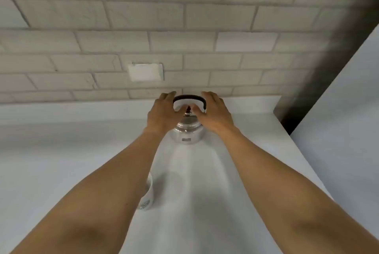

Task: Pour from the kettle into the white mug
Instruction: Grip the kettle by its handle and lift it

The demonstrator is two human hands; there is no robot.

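A small shiny metal kettle (187, 131) with a black arched handle stands on the white counter (61, 151) near the brick wall. My left hand (163, 113) is at the kettle's left side and my right hand (214, 111) at its right, fingers spread around the handle and lid; neither clearly grips it. The white mug (146, 194) stands closer to me, mostly hidden under my left forearm.
A white brick wall (184, 38) with a white socket plate (145, 72) rises behind the counter. A white cabinet side (348, 120) and a dark gap close off the right edge.
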